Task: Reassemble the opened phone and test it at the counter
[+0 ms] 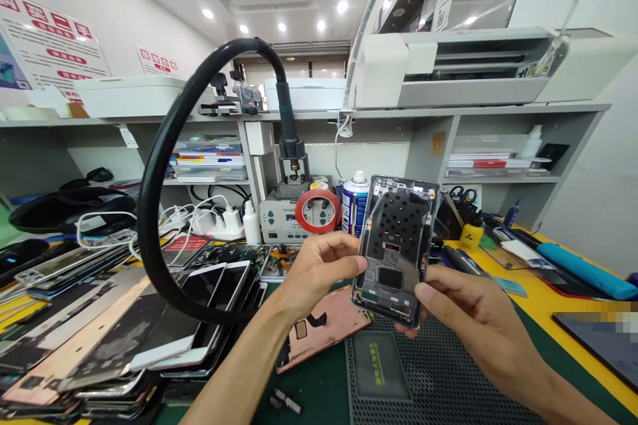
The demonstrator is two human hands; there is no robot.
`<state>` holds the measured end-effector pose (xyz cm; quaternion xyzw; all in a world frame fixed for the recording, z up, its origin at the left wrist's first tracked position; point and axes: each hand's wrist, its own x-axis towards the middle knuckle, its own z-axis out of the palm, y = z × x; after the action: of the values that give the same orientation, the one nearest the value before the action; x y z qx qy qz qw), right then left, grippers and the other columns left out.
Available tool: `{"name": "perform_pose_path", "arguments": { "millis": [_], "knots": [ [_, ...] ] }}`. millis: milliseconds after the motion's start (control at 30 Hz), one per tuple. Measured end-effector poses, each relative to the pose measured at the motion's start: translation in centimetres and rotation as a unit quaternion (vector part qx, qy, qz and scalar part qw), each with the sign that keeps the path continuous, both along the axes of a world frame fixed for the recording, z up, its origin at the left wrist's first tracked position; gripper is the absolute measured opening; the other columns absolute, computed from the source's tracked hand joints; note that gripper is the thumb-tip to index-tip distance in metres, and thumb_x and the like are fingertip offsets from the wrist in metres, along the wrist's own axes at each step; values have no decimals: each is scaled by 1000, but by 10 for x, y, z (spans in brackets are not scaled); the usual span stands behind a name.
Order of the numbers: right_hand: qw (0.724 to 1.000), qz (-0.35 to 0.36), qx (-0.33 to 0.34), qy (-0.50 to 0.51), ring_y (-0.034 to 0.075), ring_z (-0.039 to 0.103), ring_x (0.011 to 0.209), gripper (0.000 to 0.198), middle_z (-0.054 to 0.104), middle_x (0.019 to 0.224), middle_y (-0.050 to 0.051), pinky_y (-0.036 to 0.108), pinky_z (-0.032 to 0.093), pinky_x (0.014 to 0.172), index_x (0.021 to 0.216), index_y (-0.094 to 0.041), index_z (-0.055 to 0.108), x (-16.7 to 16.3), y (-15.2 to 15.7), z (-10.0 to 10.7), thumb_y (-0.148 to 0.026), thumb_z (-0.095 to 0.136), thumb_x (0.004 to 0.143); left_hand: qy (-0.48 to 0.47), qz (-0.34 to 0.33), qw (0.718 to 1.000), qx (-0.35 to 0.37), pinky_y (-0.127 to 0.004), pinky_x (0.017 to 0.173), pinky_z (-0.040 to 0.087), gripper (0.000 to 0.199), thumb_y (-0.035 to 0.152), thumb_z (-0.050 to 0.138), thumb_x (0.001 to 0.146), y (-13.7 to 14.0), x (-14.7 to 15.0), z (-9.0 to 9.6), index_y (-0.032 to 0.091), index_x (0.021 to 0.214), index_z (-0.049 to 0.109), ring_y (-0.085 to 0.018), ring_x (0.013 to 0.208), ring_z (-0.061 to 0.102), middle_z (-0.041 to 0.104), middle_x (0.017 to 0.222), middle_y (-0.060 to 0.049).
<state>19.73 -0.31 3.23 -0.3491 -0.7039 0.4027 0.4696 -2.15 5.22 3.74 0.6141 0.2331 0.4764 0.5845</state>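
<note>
A dark phone frame [399, 239] with its inner side facing me is held up, slightly tilted, above the bench. My left hand [319, 269] pinches its left edge between thumb and fingers. At the lower right edge, my right hand [461, 305] grips the same frame, thumb in front and fingers behind. Below and behind it lies a copper-pink tablet panel [323, 339], partly covered by my left forearm. Under my hands is a black perforated mat [443, 372] with a grey pad [381, 365] on it.
Stacks of phones and screens [124, 332] fill the left side. A thick black hose [154, 192] loops in front of me. Behind stand a grey hot-air station [284, 212], a red tape roll [318, 210] and a spray can [355, 202]. A small metal piece [288, 402] lies near the front.
</note>
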Motion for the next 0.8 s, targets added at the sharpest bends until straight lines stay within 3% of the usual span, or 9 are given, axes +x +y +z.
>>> {"name": "perform_pose_path", "arguments": {
  "millis": [233, 433, 633, 800],
  "knots": [
    [1000, -20, 5, -20, 18, 66, 67, 35, 71, 70, 5, 26, 55, 63, 76, -20, 72, -2, -4, 1, -42, 56, 98, -1, 6, 1000, -4, -28, 64, 37, 17, 28, 79, 75, 1, -1, -2, 15, 78, 67, -14, 68, 52, 62, 75, -3],
    [999, -9, 19, -36, 16, 66, 67, 33, 70, 72, 3, 23, 54, 63, 79, -21, 73, -1, -3, -3, -41, 55, 99, -51, -62, 996, 28, -33, 80, 43, 23, 26, 71, 76, 1, -5, -1, 17, 96, 71, -20, 85, 57, 67, 93, -7],
    [999, -3, -13, -37, 17, 65, 68, 33, 68, 74, 3, 24, 54, 62, 81, -20, 71, -1, -3, -8, -43, 55, 99, -29, 54, 998, 27, -32, 74, 42, 22, 34, 79, 78, 0, 0, 1, 17, 87, 69, -17, 79, 56, 62, 83, -4],
    [998, -6, -25, -52, 18, 65, 68, 38, 66, 72, 4, 26, 53, 64, 78, -20, 70, -2, -3, -8, -45, 52, 99, -34, 67, 996, 40, -29, 68, 38, 20, 33, 80, 79, 0, 1, 1, 17, 78, 66, -14, 74, 51, 58, 79, -1]
  ]
}}
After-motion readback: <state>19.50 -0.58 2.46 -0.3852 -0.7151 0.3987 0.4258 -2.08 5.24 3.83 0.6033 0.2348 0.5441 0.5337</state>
